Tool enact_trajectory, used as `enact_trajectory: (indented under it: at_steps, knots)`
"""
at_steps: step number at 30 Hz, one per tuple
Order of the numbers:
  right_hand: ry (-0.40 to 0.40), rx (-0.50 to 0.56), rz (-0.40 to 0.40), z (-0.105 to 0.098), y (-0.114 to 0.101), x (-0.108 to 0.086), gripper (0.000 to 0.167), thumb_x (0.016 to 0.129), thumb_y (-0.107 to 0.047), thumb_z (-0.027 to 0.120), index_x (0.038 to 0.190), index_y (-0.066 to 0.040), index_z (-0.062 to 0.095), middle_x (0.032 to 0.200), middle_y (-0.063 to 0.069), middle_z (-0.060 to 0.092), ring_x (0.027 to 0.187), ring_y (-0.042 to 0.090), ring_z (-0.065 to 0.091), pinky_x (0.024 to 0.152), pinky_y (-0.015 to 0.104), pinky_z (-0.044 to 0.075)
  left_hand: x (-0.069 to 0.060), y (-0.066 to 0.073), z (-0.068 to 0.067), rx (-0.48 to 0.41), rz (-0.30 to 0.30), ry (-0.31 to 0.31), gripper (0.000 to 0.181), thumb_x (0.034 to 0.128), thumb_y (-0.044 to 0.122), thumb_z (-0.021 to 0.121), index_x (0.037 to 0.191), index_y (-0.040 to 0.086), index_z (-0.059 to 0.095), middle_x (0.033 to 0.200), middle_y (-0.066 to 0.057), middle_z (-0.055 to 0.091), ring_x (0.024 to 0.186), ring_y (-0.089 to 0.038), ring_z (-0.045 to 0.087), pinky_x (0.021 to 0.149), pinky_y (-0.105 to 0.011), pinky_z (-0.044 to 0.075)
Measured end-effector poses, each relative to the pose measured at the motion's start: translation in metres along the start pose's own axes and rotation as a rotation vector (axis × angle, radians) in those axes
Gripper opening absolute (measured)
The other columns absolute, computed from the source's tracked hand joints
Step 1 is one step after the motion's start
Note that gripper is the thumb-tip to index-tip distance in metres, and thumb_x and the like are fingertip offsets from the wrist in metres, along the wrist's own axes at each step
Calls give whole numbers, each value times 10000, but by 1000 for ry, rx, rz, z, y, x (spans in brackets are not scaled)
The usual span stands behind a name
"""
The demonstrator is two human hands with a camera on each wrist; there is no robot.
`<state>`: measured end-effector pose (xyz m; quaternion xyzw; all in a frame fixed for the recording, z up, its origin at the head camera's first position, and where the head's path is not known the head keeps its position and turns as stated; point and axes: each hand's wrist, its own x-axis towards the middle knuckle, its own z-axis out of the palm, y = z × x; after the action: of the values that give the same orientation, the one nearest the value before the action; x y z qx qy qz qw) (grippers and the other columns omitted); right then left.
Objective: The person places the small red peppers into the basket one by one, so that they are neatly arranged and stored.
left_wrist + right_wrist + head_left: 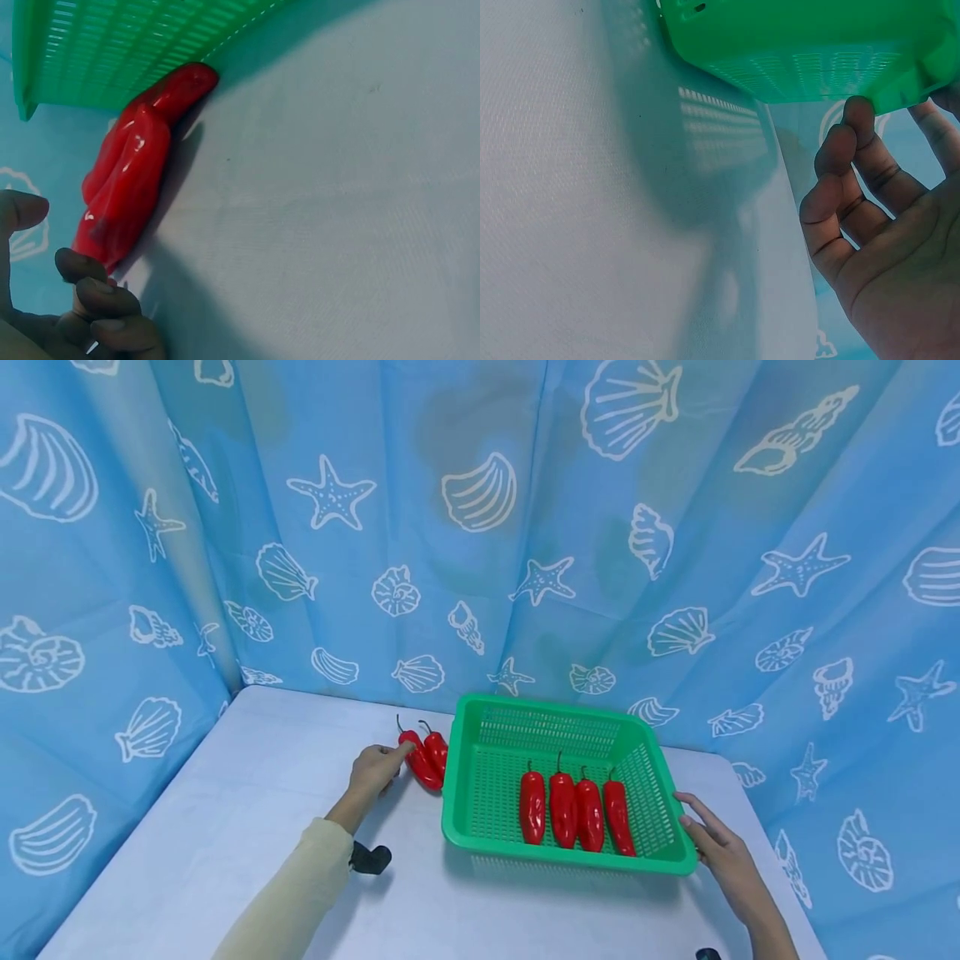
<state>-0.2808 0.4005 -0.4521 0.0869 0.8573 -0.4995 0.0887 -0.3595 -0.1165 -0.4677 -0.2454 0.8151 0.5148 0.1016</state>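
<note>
My left hand (375, 770) reaches to two red chili peppers (422, 762) lying on the table left of the basket. In the left wrist view its thumb stands apart from its bent fingers, which are at the near end of one pepper (127, 187). Whether a fingertip touches it is hard to see. My right hand (716, 843) is at the right rim of a green plastic basket (570, 852), thumb and fingers about the edge. In the right wrist view fingertips meet the basket's side (817, 67). Several red peppers (576, 806) lie side by side in the basket, stems toward the back.
A white-covered table (247, 777) bears the basket and loose peppers. A blue curtain (420, 543) with white shells and starfish hangs behind and on both sides. A black strap piece (371, 858) sits at my left wrist.
</note>
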Motion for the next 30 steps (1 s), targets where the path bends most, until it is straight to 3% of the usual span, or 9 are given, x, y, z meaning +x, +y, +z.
enact_trajectory:
  at_steps: [7, 15, 22, 30]
  knots:
    - [10, 6, 0, 3, 3, 1, 741, 960, -643, 479, 1585, -297, 284, 1552, 225, 350, 1007, -29, 577, 844, 287, 519, 2, -2, 2, 6, -1, 5, 610, 904, 482, 629, 1229, -32, 584, 913, -141, 603, 681, -234, 527, 544, -279, 440]
    - [14, 12, -32, 3, 7, 1, 699, 980, -618, 467, 1580, -303, 295, 1525, 215, 391, 1012, 58, 606, 820, 314, 524, 4, -3, 6, 30, -12, 21, 495, 870, 471, 684, 1043, 10, 632, 796, -119, 576, 635, -228, 508, 545, -275, 425]
    - [6, 40, -25, 4, 7, 1, 706, 975, -611, 487, 1581, -306, 292, 1551, 224, 352, 1018, -53, 569, 842, 274, 517, -1, -1, 7, 104, 9, 31, 441, 855, 398, 742, 1031, 9, 631, 761, -110, 587, 647, -230, 525, 553, -278, 432]
    - [21, 21, -17, 5, 5, 1, 728, 968, -626, 483, 1582, -283, 294, 1532, 222, 386, 1010, -18, 586, 829, 275, 518, -2, 2, 8, 109, 3, 29, 422, 876, 413, 712, 974, 10, 634, 714, -107, 566, 627, -223, 507, 536, -273, 416]
